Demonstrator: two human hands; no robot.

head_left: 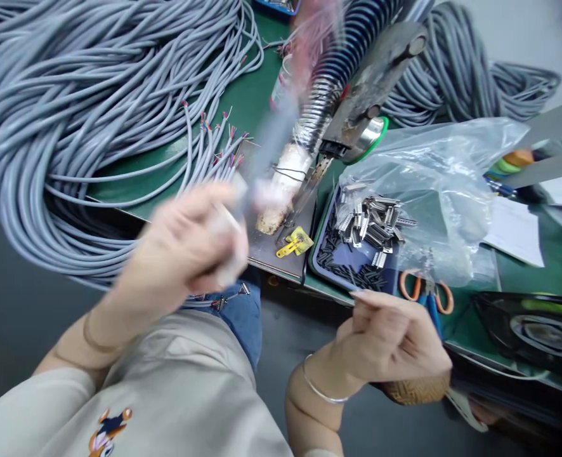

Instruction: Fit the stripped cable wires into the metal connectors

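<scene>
My left hand [186,238] is closed, blurred by motion, around what looks like a smeared grey cable [274,130] with pinkish wire strands at its upper end. Some white material shows between its fingers. Thumb and fingertips of my right hand [392,336] are pinched together in front of the blue tray [340,279]; a thin pale sliver shows at the tips, too small to name. Metal connectors [376,222] and small black pieces [331,247] lie in that tray. Behind the left hand, a soldering iron [314,178] points down beside a black flexible hose [342,51].
A large heap of grey cables [95,95] covers the left of the green table, stripped ends facing right. A clear plastic bag [443,190] overlaps the tray. Orange-handled scissors [427,292], a yellow clip [294,242], a black fan [542,333] and another cable coil [452,70] are around.
</scene>
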